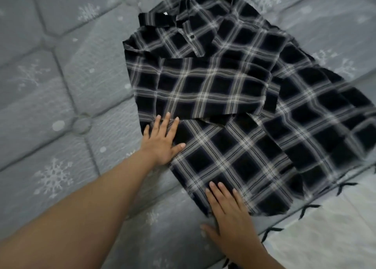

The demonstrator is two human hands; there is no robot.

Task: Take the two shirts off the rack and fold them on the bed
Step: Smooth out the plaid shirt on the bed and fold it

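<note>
A black-and-white plaid button-up shirt of thin woven cloth (pixel 234 106) lies spread on the bed, a grey quilted mattress printed with pale snowflakes (pixel 50 75). The shirt's collar points toward the far side of the bed, and one small dark button (pixel 192 36) shows on the placket just below it. One sleeve is folded across the chest, forming a flat band over the middle of the garment. The lower body of the shirt runs toward the person, and its right part spreads out toward the mattress edge.

The person's left hand (pixel 160 140) rests flat on the shirt's left edge, just below the folded sleeve. Its fingers (pixel 166 122) are straight and slightly spread, pressing the cloth down and gripping nothing. The bare left forearm reaches in from the lower left corner.

The right hand (pixel 227 209) lies palm down at the near hem of the shirt. Its fingers rest straight on the plaid cloth, while the thumb lies out on the mattress beside the hem. It too holds nothing.

At the lower right, the mattress ends in a seam with dark cross-stitches (pixel 309 209), and a white surface (pixel 335 238) shows beyond it.
</note>
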